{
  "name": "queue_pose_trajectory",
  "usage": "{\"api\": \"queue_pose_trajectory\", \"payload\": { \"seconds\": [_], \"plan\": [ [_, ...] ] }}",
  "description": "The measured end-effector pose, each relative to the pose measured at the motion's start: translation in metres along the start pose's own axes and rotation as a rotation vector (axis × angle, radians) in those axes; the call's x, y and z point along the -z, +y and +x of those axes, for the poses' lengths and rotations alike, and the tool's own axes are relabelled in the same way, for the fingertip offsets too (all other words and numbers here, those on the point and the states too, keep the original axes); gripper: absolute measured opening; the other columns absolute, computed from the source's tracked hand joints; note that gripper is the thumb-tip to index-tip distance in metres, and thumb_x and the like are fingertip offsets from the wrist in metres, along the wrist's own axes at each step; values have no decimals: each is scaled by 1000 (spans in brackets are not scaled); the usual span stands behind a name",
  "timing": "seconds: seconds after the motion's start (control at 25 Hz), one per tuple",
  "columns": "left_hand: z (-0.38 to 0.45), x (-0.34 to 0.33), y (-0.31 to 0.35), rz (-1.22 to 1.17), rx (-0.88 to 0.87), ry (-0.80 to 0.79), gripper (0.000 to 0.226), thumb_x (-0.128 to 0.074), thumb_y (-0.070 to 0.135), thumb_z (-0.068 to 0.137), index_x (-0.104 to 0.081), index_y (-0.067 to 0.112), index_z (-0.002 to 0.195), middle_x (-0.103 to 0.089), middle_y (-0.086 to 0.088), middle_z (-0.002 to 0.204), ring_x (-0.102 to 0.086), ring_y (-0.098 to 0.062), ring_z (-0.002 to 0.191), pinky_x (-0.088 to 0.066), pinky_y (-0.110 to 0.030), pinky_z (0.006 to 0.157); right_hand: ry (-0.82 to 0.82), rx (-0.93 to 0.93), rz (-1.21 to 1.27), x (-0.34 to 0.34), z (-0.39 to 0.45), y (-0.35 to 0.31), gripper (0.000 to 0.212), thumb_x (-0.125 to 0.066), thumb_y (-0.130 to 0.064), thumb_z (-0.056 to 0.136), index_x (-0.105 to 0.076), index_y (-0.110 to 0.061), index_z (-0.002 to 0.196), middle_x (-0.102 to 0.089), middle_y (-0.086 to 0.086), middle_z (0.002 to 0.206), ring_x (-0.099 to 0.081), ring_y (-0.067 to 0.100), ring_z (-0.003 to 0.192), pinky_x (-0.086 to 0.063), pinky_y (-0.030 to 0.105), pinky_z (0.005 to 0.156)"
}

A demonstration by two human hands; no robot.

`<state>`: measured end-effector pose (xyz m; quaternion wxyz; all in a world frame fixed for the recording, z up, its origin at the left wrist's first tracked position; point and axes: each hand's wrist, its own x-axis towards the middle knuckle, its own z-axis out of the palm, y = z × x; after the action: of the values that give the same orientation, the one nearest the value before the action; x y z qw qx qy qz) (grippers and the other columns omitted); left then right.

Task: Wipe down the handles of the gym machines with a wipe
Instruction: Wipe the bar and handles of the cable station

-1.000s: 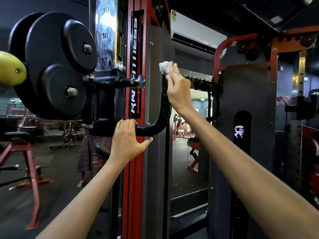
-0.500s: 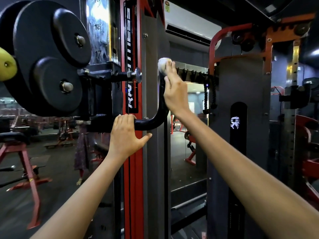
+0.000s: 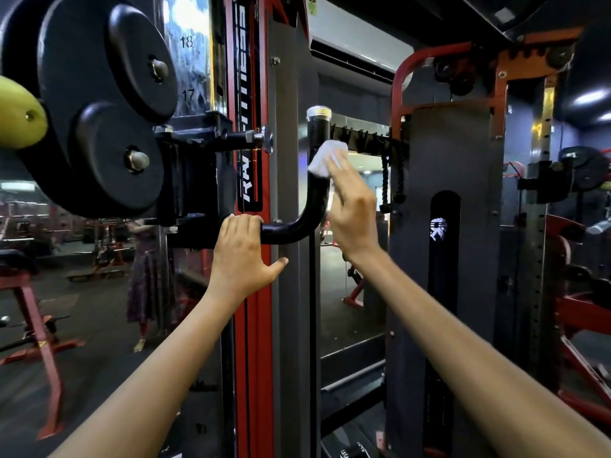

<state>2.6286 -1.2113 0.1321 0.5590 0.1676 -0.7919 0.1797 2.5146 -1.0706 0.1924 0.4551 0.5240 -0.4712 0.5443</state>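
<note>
Frame centre: right hand presses white wipe against upright part of black handle, fingers straight. Left hand curls over handle's horizontal bar. Black weight plates upper left.

**Hidden, cropped and blurred**

The left hand covers the inner end of the black handle. The white wipe is partly hidden under the right hand fingers, so its full shape is unclear. The yellow object and weight plates are cropped at the left edge. The upright's lettering is partly unreadable.
</note>
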Motion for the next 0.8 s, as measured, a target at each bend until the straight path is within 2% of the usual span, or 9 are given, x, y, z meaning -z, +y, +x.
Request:
{"api": "queue_pose_trajectory", "payload": {
  "seconds": [0.08, 0.12, 0.2, 0.28, 0.4, 0.52, 0.64, 0.72, 0.8],
  "plan": [
    [0, 0, 0, 2, 4, 2, 69, -80, 47, 61, -55, 0, 105, -58, -12, 96, -55, -31, 95, -37, -47, 105, -31, -4, -45, -4, 17, -5, 32, -49, -4, 90, -61, 2, 118, -50, 25, 132, -66, 30, 91, -41, 11, 81],
    [0, -1, 0, 3, 6, 2, 69, -79, 48, 61, -55, 0, 106, -58, -11, 97, -56, -31, 96, -36, -47, 105, -38, -2, -61, -8, 16, -8, 30, -51, -8, 91, -62, -1, 117, -48, 24, 134, -66, 27, 87, -43, 13, 76],
    [0, 0, 1, -1, 12, 5, 70, -79, 49, 61, -56, 0, 105, -58, -11, 96, -56, -31, 96, -37, -48, 105, -7, -20, -52, -14, 12, -7, 28, -54, -10, 90, -64, -2, 115, -51, 25, 131, -63, 29, 99, -46, 20, 86],
    [0, -1, 1, -1, 14, 3, 70, -79, 50, 61, -56, 1, 105, -58, -11, 96, -56, -30, 95, -37, -48, 105, 99, -20, -41, -13, 18, -1, 23, -60, -6, 86, -68, -1, 107, -62, 22, 110, -61, 28, 97, -51, 33, 87],
    [0, -3, -1, 3, 9, -1, 71, -78, 50, 62, -55, 1, 107, -58, -11, 98, -55, -31, 97, -35, -47, 106, 191, 3, -40, -14, 9, 0, 14, -63, -1, 83, -71, 1, 95, -58, 11, 83, -55, 18, 76, -49, 26, 68],
    [0, -3, -1, 19, 5, -10, 72, -78, 50, 61, -55, 0, 108, -58, -12, 99, -55, -32, 98, -35, -47, 107, 114, 38, -85, -14, -36, -4, 15, -62, 1, 84, -69, 3, 98, -54, 9, 79, -48, 11, 71, -43, 19, 63],
    [-1, -4, -2, 24, 0, -17, 73, -78, 50, 62, -54, 0, 109, -57, -13, 101, -54, -33, 100, -32, -46, 108, 79, 46, -104, -3, -27, -4, 14, -62, 1, 84, -70, 1, 95, -53, 6, 74, -38, 2, 66, -37, 17, 57],
    [-1, -5, -3, 29, -9, -15, 73, -78, 49, 62, -53, 0, 109, -56, -13, 101, -53, -33, 100, -31, -45, 108, 159, 54, -144, 0, 4, -4, 14, -62, 0, 83, -69, 0, 95, -59, 7, 75, -42, 4, 67, -33, 16, 59],
    [-2, -7, -5, 29, -23, -7, 72, -79, 47, 61, -53, 0, 110, -56, -13, 103, -53, -33, 101, -30, -44, 109, 194, 76, -190, -4, 25, -2, 18, -63, -1, 81, -69, 0, 98, -64, 11, 81, -55, 16, 74, -37, 16, 67]
  ]
}}
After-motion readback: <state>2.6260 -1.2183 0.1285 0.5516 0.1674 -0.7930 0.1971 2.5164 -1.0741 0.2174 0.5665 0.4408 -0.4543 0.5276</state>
